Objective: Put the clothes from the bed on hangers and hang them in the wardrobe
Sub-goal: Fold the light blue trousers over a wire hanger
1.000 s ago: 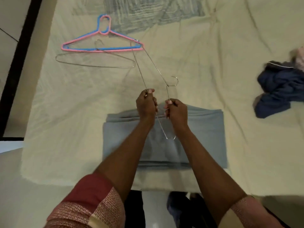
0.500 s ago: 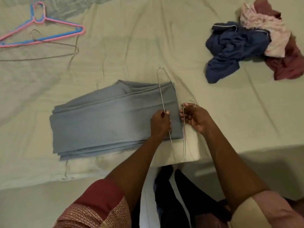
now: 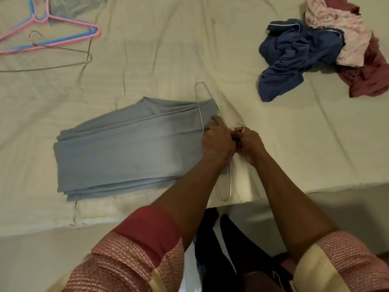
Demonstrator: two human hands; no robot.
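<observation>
- Change vs a sec ago: the wire hanger (image 3: 201, 114) was held up in the air over the bed; now it lies at the right end of the folded blue-grey trousers (image 3: 134, 148), one wire over the cloth, the other along its edge.
- Since half a sec ago the hands closed in on each other, now touching by the hook.
- Meaning, I reckon: threading the trousers through the hanger has begun, not done yet; wardrobe step is still to come.
- Left hand (image 3: 217, 142): curled over the hanger wire at the cloth edge, index finger stretched fwd onto the trousers.
- Right hand (image 3: 248, 144): fingers curled round the hanger neck, hook poking out just above them.
- Rest of the clothes (image 3: 320, 49) heaped far right on the bed (image 3: 168, 49), well apart.
- Spare hangers (image 3: 48, 39), pink/blue plus wire, far left.
</observation>
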